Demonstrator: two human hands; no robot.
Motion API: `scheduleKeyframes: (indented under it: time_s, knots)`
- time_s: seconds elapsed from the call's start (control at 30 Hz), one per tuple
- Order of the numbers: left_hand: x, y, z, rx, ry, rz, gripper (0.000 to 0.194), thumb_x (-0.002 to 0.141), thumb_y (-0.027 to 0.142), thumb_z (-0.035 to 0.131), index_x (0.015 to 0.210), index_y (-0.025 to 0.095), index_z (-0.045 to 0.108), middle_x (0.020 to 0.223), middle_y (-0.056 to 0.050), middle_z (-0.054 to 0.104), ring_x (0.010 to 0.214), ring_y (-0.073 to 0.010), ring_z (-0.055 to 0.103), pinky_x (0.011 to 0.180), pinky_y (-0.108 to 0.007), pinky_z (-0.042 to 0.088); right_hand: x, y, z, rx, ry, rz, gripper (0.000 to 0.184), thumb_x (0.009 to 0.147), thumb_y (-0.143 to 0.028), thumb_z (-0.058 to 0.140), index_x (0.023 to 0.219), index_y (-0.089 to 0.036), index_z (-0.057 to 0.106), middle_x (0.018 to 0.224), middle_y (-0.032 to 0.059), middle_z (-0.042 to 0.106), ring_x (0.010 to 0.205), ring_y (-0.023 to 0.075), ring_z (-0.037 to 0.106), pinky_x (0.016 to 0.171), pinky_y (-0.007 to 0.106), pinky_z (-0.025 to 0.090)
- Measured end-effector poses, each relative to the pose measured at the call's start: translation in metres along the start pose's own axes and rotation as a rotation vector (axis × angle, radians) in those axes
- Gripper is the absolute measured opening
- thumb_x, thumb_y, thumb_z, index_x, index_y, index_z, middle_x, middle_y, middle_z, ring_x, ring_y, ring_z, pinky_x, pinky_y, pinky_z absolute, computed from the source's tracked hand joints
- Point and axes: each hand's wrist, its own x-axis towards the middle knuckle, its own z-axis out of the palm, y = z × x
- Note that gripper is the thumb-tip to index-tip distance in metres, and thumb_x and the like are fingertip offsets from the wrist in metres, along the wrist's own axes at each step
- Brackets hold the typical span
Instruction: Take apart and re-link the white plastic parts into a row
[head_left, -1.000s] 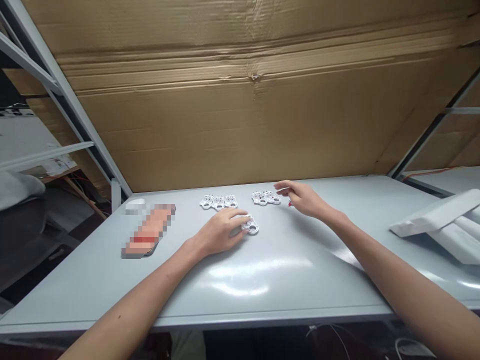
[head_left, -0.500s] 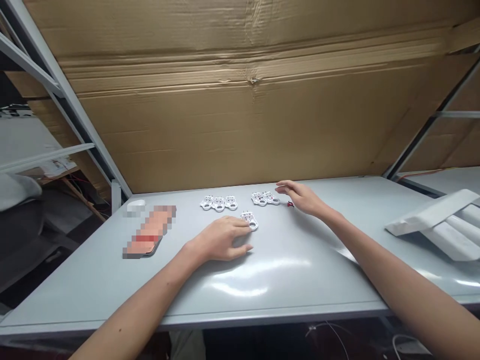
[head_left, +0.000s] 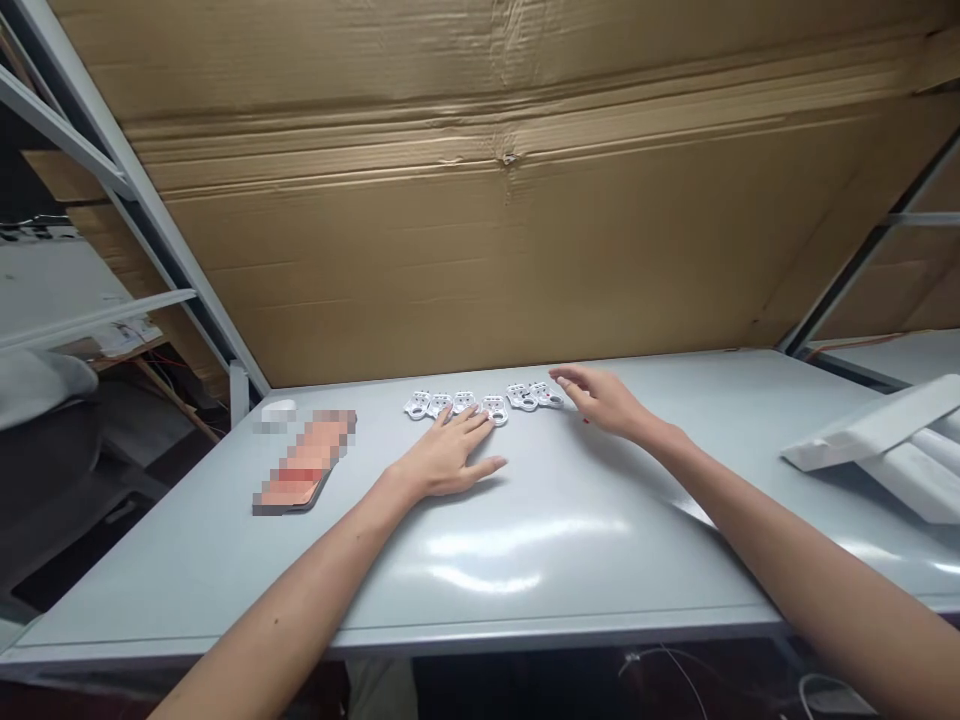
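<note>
Fingers (head_left: 455, 424) spread, flat (grip unclear); right fingers (head_left: 568, 380) loosely curled; ringed plastic pieces (head_left: 496, 410).

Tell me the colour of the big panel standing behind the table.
The panel is plain brown, best seen in the head view.

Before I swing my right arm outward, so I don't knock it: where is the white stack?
In the head view, the white stack sits on the right side of the table, to the right of your right forearm.
</note>
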Motion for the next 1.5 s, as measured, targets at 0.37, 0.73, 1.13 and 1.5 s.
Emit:
scheduleKeyframes:
  time_s: [0.37, 0.73, 1.13, 1.5]
  knots:
    - [0.001, -0.009, 0.01, -0.026, 0.113, -0.038, 0.06, 0.103, 0.053, 0.032, 0.149, 0.016, 0.037, 0.159, -0.018, 0.029, 0.15, -0.0339, 0.019, 0.119, -0.057, 0.015, -0.005, 0.001, 0.017, -0.159, -0.093, -0.227, 0.033, 0.096, -0.033, 0.044, 0.117, -0.023, 0.067, 0.126, 0.0109, 0.068, 0.115, 0.0313, 0.063, 0.098, 0.051, 0.05]
    - [-0.013, 0.012, 0.001, -0.013, 0.192, 0.198, 0.027, 0.099, 0.038, 0.051, 0.111, 0.017, 0.064, 0.116, -0.012, 0.065, 0.105, -0.0266, 0.063, 0.094, -0.039, 0.049, -0.015, -0.018, 0.028, -0.204, -0.193, -0.384, 0.026, 0.096, -0.033, 0.049, 0.108, -0.024, 0.07, 0.113, 0.0114, 0.071, 0.107, 0.0299, 0.064, 0.094, 0.048, 0.05]
    - [-0.009, 0.008, 0.008, -0.063, 0.252, 0.183, 0.025, 0.098, 0.034, 0.05, 0.109, 0.018, 0.066, 0.118, -0.012, 0.065, 0.109, -0.0263, 0.062, 0.094, -0.038, 0.049, -0.009, -0.004, 0.031, -0.276, -0.043, -0.396, 0.042, 0.095, -0.039, 0.047, 0.13, -0.02, 0.059, 0.137, 0.0151, 0.059, 0.131, 0.034, 0.05, 0.107, 0.055, 0.042]
    - [-0.009, 0.001, 0.012, 0.058, 0.299, 0.006, 0.027, 0.096, 0.033, 0.052, 0.116, 0.018, 0.063, 0.133, -0.015, 0.058, 0.137, -0.0365, 0.039, 0.114, -0.063, 0.027, -0.007, -0.018, 0.02, -0.254, -0.177, -0.448, 0.024, 0.094, -0.037, 0.053, 0.108, -0.023, 0.066, 0.104, 0.011, 0.069, 0.106, 0.0296, 0.061, 0.091, 0.045, 0.05]
